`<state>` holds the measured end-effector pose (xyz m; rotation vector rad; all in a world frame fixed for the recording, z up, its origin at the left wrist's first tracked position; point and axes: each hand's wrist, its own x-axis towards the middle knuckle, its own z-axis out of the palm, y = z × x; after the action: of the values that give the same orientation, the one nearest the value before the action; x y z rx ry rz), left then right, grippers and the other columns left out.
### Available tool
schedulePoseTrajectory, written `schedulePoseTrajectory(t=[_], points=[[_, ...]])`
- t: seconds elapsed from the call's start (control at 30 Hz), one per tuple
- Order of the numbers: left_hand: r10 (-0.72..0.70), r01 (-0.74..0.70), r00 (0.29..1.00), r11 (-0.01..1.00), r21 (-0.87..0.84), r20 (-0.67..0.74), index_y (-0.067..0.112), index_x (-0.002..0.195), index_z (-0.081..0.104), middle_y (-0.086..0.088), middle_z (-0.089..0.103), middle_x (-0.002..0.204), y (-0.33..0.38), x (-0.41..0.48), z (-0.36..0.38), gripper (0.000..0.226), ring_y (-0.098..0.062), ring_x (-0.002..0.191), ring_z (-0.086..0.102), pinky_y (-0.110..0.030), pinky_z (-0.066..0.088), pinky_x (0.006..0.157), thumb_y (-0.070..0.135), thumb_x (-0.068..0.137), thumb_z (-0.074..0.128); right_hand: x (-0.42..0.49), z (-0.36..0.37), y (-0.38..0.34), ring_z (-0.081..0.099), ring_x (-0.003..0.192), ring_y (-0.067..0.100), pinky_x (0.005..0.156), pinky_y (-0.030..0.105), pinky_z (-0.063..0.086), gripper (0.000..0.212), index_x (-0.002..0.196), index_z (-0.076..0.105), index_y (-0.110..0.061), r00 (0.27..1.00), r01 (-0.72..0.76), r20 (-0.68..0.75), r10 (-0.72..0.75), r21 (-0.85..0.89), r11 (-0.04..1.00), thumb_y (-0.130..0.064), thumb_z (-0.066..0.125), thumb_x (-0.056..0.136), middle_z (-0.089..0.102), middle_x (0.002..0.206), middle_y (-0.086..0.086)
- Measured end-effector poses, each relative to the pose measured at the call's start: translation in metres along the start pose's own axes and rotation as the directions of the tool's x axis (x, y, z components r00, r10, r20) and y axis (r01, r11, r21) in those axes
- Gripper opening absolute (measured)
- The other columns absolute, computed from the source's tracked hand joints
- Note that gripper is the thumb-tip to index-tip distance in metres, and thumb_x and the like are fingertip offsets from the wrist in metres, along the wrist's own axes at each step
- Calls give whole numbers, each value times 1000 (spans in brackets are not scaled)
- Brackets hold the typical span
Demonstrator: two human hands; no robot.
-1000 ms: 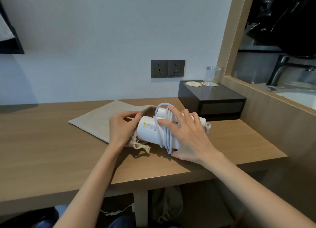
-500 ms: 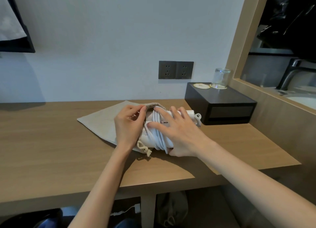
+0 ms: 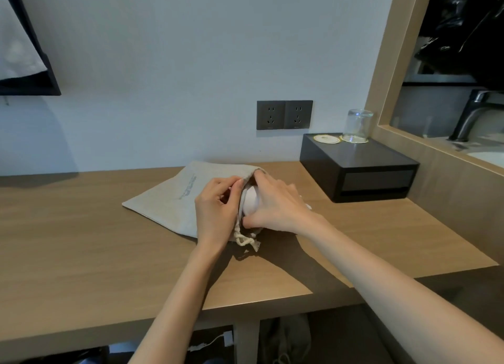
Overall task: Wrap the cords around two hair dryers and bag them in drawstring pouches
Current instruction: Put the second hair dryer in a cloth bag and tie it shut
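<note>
hair dryer (image 3: 250,200) lay half in pouch (image 3: 174,197) mouth, long axis left-right | my left hand (image 3: 218,208) pinched the mouth rim | my right hand (image 3: 275,202) gripped it, nearer | way in: leftward

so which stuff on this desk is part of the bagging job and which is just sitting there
In the job: drawstring pouch, white hair dryer partly in its mouth, left hand, right hand.
Lying about: black box, glass, coaster, wall sockets, tap.

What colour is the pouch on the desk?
The pouch is plain beige with a small line of grey-blue print, seen best in the head view.
</note>
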<state>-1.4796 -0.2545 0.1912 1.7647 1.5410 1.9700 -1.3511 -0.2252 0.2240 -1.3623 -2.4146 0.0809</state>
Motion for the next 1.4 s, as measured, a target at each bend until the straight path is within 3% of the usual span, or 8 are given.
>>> schedulePoseTrajectory(t=[0.27,0.4,0.57,0.7,0.87,1.13,1.27,1.4], points=[[44,-47,998,997,69,53,16,98,73,3,66,89,-2,-7,0,13,-5,84,57,-21,48,74,20,89,64,-21,-8,30,44,124,15,94,30,40,78,136,47,-28,1000,2,27,-10,285,959,-53,77,68,50,137,-8],[127,-161,983,945,286,131,28,116,66,4,55,112,-5,-17,-3,35,-12,104,44,-35,40,88,35,84,55,-46,3,53,34,131,17,104,45,38,85,137,31,-48,990,-140,40,134,367,920,-68,71,65,33,147,-10],[-5,-177,915,893,413,403,55,142,12,4,9,156,-15,-43,-17,85,-22,143,4,-47,9,114,29,77,60,-53,18,63,46,116,19,99,34,41,59,135,33,-42,992,-128,51,118,469,874,-41,66,85,40,126,1],[-121,-112,802,931,347,584,49,143,-19,11,-29,154,-32,-44,-30,96,-19,141,-29,-52,-5,117,20,88,55,-48,23,52,48,99,8,94,30,45,38,130,39,-39,997,-54,-27,78,506,861,-24,52,97,40,117,1],[-169,-41,790,945,326,590,45,141,-20,9,-36,150,-26,-43,-43,96,-20,138,-34,-42,-11,116,8,87,51,-34,35,32,45,92,6,88,27,46,40,133,32,-24,982,-49,-140,123,444,895,-16,49,98,34,122,1],[-178,50,746,976,214,641,40,145,-15,18,-30,151,-16,-43,-47,100,-7,139,-28,-20,-4,108,-16,80,37,-5,50,2,51,98,33,82,48,49,35,122,29,-11,919,-154,-280,279,395,906,-3,49,93,35,120,14],[-174,64,783,977,201,597,42,143,-8,18,-22,153,-15,-42,-48,100,-6,139,-24,-23,-5,112,-21,77,35,3,49,0,44,105,28,87,39,48,40,118,22,-13,951,-218,-72,299,531,819,1,47,90,30,125,15],[-148,55,829,981,184,539,41,146,4,16,-8,158,-17,-45,-50,98,-7,143,-17,-29,-2,117,-19,76,38,1,31,27,54,79,16,60,13,47,31,119,27,-13,965,-240,100,240,705,667,-4,44,94,46,100,6]])
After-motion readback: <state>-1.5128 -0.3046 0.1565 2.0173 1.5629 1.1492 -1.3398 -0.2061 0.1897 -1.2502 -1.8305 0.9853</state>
